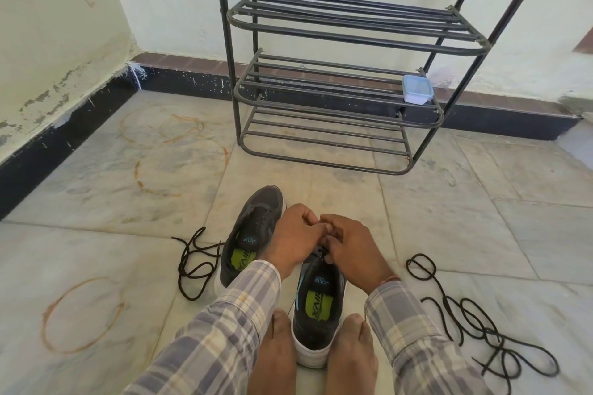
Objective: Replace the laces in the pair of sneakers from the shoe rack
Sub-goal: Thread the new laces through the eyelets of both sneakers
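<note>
Two dark grey sneakers with green insoles stand on the floor. The left sneaker (253,234) has no lace in it. The right sneaker (317,301) sits between my two bare feet. My left hand (296,239) and my right hand (353,250) meet over its front, fingers curled, both pinching a thin dark lace (322,252) at the eyelets. The toe of that shoe is hidden under my hands. One loose black lace (195,263) lies left of the shoes, and a tangle of black laces (475,321) lies to the right.
A black metal shoe rack (337,90) stands against the far wall, with a small lidded plastic box (417,89) on its middle shelf. The marble floor (128,170) has rust-coloured ring stains. Walls close the left and back.
</note>
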`<move>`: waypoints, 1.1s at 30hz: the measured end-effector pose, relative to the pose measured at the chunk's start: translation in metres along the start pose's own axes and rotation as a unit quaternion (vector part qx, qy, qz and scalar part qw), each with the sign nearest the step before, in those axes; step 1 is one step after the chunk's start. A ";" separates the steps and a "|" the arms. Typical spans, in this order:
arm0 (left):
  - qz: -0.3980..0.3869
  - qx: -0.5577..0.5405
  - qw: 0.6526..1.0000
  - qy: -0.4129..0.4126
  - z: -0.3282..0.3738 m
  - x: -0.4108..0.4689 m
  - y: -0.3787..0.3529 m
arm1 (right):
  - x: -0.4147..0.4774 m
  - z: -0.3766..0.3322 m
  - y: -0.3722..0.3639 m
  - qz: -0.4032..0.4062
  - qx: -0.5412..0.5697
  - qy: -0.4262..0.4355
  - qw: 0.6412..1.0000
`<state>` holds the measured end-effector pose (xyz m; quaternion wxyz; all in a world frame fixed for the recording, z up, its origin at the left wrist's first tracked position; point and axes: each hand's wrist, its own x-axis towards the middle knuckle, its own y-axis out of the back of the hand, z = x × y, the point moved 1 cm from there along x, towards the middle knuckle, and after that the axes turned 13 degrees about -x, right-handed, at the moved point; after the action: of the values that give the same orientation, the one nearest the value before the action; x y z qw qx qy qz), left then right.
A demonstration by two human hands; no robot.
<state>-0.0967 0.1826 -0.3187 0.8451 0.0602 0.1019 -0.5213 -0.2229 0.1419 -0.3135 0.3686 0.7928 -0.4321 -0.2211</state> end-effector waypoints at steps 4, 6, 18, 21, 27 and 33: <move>-0.030 -0.030 0.999 0.022 0.002 0.000 0.001 | 0.000 0.002 0.001 0.012 0.048 -0.036 0.998; -0.030 -0.027 0.999 0.027 0.001 0.000 -0.001 | -0.001 0.003 0.002 0.016 0.071 -0.049 0.996; 0.017 0.017 0.999 0.035 -0.007 -0.001 0.004 | -0.002 0.019 -0.008 0.102 0.084 -0.107 0.985; -0.016 0.106 0.993 0.052 -0.020 -0.003 0.008 | -0.004 0.027 -0.013 0.084 0.095 -0.131 0.983; -0.084 0.240 0.964 0.077 -0.032 -0.008 0.011 | -0.005 0.026 -0.021 0.002 0.007 -0.104 0.995; -0.074 0.276 0.957 0.040 -0.029 -0.008 0.009 | -0.008 0.024 -0.030 -0.021 -0.024 -0.090 0.995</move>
<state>-0.0956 0.1994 -0.3448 0.7496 0.3043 -0.0081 -0.5877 -0.2274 0.1496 -0.3520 0.3425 0.7692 -0.4416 -0.3099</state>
